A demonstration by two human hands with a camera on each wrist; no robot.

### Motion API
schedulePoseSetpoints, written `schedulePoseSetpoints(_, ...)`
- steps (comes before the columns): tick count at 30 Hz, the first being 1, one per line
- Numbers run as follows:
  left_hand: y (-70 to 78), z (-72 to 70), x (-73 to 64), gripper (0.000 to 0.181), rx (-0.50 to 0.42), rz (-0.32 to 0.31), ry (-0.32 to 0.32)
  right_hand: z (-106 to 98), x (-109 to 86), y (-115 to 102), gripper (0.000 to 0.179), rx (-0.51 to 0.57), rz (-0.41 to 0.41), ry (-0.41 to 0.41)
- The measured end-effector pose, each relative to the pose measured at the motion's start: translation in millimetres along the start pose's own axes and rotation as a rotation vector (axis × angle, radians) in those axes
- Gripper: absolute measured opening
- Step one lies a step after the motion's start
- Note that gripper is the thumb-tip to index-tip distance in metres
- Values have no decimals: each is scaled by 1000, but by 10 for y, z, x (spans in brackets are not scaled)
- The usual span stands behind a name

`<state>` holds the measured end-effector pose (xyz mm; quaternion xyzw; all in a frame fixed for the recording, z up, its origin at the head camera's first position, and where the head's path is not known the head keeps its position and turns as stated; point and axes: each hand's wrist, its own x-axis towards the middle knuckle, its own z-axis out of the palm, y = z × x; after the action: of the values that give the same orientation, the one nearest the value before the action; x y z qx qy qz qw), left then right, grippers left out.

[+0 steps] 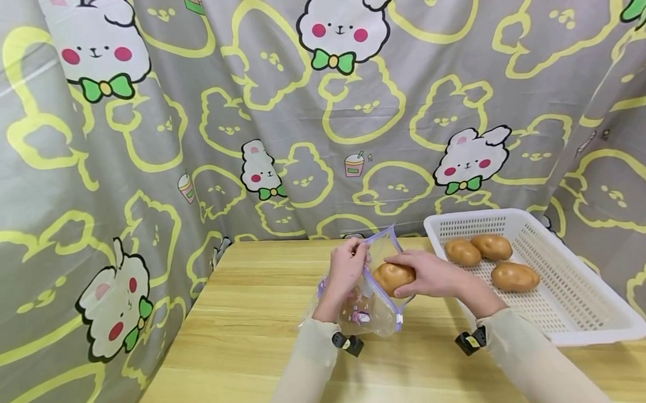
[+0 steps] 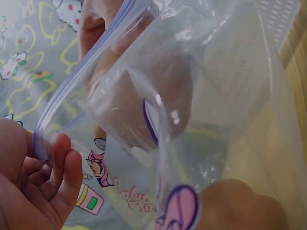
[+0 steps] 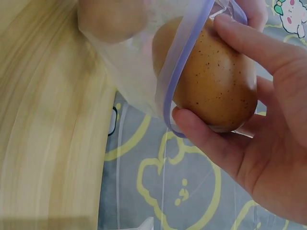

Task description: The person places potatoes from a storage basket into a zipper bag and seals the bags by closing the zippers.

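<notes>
A clear zip-top bag point(image 1: 379, 325) with a purple zip edge and pink printed figures stands on the table, its mouth spread toward the right. At the far part of that mouth my left hand point(image 1: 347, 266) pinches the rim; the left wrist view shows the purple strip between thumb and fingers point(image 2: 62, 167). My right hand point(image 1: 434, 273) grips a brown speckled potato point(image 1: 394, 278), its front end inside the bag's opening point(image 3: 213, 76). Another potato point(image 2: 240, 206) lies in the bag, blurred through the plastic.
To the right, a white perforated plastic basket point(image 1: 592, 286) holds several potatoes, among them one potato point(image 1: 514, 276) near its middle. A wooden table point(image 1: 242, 325) lies under everything. Behind it hangs a grey patterned curtain point(image 1: 298, 118).
</notes>
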<state>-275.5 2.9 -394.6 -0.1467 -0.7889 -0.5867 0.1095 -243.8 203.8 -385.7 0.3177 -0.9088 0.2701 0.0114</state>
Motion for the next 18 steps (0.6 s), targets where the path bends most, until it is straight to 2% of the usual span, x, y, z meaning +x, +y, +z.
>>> schedulePoseSetpoints(5,-4,-7,4,18,31,18,2,21,13,-14,64,19,-14,-61)
schedulePoseSetpoints(11,6,-7,3,18,38,-5,3,44,11,-14,63,49,-2,-124)
schedulePoseSetpoints(18,13,-1,8,18,30,-12,-2,58,45,8,63,111,47,-127)
